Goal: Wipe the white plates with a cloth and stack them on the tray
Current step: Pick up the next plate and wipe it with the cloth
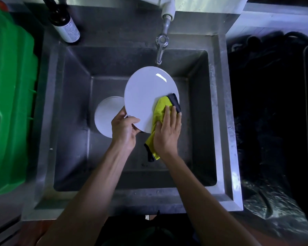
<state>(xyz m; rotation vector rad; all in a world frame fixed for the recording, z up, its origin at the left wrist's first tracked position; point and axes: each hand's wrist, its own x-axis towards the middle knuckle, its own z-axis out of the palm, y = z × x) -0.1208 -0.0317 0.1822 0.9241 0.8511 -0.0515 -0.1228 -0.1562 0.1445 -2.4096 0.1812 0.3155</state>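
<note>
Fingers (169, 114) flat on cloth (161, 110) — plate (146, 93) beneath

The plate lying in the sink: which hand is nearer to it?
Left. The left hand, gripping the raised plate, overlaps the lying plate in view; the right hand presses the yellow cloth farther right.

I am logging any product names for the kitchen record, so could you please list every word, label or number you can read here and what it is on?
Dark glass bottle behind the steel sink: a pale label with print, too blurred to read.
Green plastic container: no text visible.
White round plates, yellow cloth, metal tap: no text.
</note>
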